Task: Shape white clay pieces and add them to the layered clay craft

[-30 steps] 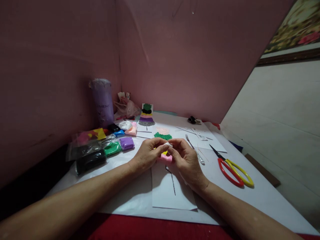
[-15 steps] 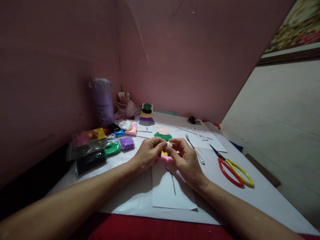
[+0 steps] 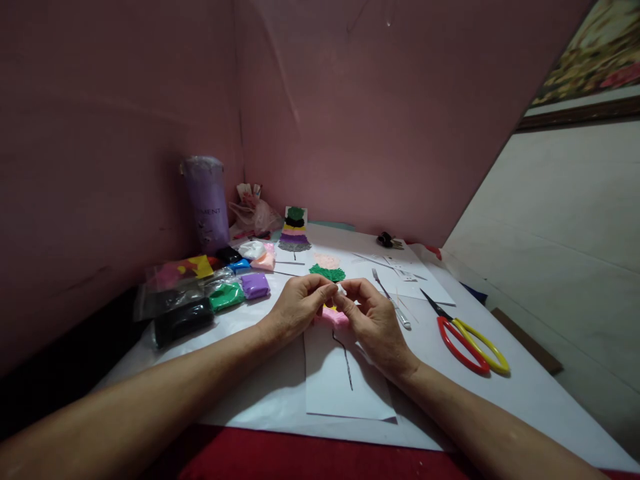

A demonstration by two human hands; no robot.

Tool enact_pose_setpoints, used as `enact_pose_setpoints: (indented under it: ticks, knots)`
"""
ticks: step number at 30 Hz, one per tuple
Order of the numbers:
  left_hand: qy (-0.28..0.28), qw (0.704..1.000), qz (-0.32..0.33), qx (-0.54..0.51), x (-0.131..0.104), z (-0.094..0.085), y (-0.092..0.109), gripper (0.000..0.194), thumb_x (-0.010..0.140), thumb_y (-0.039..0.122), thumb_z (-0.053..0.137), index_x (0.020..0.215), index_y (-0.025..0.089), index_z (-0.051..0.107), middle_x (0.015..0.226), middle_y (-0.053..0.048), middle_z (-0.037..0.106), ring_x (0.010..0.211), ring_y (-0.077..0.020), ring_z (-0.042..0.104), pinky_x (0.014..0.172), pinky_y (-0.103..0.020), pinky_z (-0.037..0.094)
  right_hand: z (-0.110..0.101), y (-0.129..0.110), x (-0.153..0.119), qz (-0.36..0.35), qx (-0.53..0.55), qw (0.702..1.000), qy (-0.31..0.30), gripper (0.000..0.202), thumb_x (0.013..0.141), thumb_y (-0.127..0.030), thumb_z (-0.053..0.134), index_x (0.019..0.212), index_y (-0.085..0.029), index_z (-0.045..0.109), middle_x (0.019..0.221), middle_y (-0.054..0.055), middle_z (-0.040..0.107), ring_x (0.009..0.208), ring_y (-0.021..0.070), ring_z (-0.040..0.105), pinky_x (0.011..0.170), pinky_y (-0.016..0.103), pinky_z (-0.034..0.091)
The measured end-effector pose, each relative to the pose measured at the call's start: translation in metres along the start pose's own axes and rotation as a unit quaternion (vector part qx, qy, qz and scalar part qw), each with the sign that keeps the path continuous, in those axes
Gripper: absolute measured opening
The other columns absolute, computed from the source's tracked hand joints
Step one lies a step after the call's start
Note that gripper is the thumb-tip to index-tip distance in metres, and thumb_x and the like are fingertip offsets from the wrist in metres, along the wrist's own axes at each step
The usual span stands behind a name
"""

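Pink wall (image 3: 350, 133): it stands behind the work place, and its surface is plain and a little marked.
Tabletop (image 3: 240, 408): it has a white covering, and red shows along the near edge.
Paper sheet (image 3: 325, 393): it lies flat below the hands, with a thin dark line running down its near part.
Coloured bands (image 3: 327, 273): on this sheet I see pale pink, green, yellow and pink; the hands hide a part of them.
Purple tumbler (image 3: 205, 207): it is upright at the back left, near the wall.
Scissors (image 3: 451, 319): they lie at the right, with one red and one yellow handle.
Left hand (image 3: 295, 307): its fingertips pinch a small white piece (image 3: 341, 291) from one side.
Right hand (image 3: 370, 320): its fingertips grasp the same piece from the other side.
Packets (image 3: 255, 286): purple, green, black and other colours lie together at the left.
Fork (image 3: 390, 297): it lies between the right hand and the scissors.
White piece: it is above the sheet, between both hands; its exact shape is partly hidden.
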State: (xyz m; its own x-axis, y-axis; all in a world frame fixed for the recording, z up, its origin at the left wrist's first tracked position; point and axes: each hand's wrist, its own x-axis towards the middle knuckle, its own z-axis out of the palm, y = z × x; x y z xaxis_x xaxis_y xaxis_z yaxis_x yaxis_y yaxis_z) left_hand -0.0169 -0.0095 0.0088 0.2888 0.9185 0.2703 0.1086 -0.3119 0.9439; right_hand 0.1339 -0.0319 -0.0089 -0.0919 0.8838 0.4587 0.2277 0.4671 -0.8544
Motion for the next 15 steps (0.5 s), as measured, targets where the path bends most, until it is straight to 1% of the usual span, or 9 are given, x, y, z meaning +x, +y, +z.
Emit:
enact_pose_setpoints:
  ticks: [6, 15]
  knots:
    - [0.011, 1.0, 0.008, 0.024, -0.001, 0.0007, 0.0046, 0.023, 0.079, 0.034, 0.058, 0.068, 0.014, 0.065, 0.058, 0.001, 0.056, 0.053, -0.0106, 0.048, 0.05, -0.021, 0.037, 0.0, -0.0016, 0.0004, 0.004, -0.007, 1.0, 0.004, 0.02, 0.086, -0.041, 0.061, 0.089, -0.02, 0.062, 0.083, 0.003, 0.063, 0.075, 0.0173, 0.058, 0.065, 0.031, 0.047]
    - [0.008, 0.999, 0.0, 0.047, -0.0012, 0.0002, 0.0021, 0.023, 0.079, 0.034, 0.057, 0.073, 0.013, 0.065, 0.064, -0.001, 0.059, 0.057, -0.0114, 0.049, 0.053, -0.022, 0.038, 0.0005, -0.0029, 0.0005, 0.0, -0.026, 1.0, 0.005, 0.022, 0.087, -0.04, 0.061, 0.088, -0.019, 0.062, 0.079, 0.003, 0.063, 0.07, 0.0159, 0.057, 0.059, 0.028, 0.044]
